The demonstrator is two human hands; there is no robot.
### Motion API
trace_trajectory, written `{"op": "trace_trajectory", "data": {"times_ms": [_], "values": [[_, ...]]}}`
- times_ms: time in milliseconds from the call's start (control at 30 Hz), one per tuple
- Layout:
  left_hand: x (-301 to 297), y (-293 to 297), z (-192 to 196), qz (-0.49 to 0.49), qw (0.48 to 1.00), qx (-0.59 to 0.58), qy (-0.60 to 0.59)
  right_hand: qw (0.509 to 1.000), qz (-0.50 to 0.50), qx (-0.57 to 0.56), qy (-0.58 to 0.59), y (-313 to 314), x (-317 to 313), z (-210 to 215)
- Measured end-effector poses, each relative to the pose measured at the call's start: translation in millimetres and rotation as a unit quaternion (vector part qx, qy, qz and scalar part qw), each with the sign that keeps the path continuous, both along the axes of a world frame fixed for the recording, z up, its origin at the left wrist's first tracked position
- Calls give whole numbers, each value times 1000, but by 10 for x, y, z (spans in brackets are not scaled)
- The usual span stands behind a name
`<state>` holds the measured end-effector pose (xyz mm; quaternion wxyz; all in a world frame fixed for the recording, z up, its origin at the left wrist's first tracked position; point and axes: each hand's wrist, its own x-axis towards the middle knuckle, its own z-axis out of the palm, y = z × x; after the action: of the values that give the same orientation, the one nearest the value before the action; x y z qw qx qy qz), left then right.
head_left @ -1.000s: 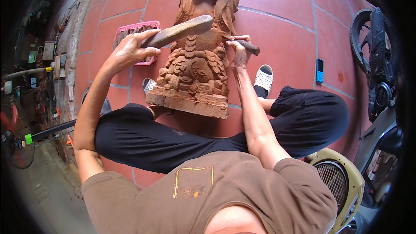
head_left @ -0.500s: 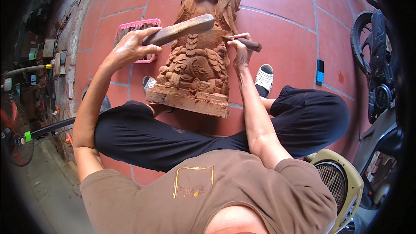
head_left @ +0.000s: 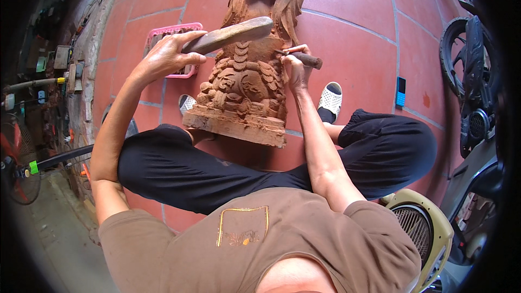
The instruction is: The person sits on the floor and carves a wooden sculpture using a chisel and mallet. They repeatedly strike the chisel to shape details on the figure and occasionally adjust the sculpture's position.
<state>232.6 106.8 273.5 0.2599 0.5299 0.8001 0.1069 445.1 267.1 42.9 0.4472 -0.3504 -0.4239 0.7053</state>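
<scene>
A brown carved wooden statue (head_left: 241,84) lies on the tiles between my legs, its flat base toward me. My left hand (head_left: 171,57) grips a wooden mallet (head_left: 233,35) by its narrow end; the thick end hangs over the middle of the carving. At the statue's right side my right hand (head_left: 297,65) is closed around a chisel with a dark wooden handle (head_left: 310,61). The handle points right and the tip meets the carving, though fingers partly hide the blade.
A pink basket (head_left: 187,75) of what look like tools stands left of the statue. On the red tiles (head_left: 347,49) at right lies a blue phone (head_left: 400,92). A motorbike wheel (head_left: 453,49) and a beige fan (head_left: 420,228) are along the right. Clutter lines the left wall.
My right hand and the chisel have shifted slightly left and down, the handle turning a little. The mallet has moved slightly to the right in my left hand.
</scene>
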Motion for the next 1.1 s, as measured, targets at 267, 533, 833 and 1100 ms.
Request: {"op": "trace_trajectory", "data": {"times_ms": [267,533,833,1100], "values": [[-50,-41,23,37,999,-3,-27,995,-49,86,-17,-37,-114,-144],[-40,-6,33,3,1000,10,1,999,-17,34,9,-26,-62,-69],[-153,-133,0,37,999,15,-13,989,8,138,-61,-111,-44,-70],[-297,-183,-122,56,995,65,-44,989,11,138,-54,-18,-117,87]]}}
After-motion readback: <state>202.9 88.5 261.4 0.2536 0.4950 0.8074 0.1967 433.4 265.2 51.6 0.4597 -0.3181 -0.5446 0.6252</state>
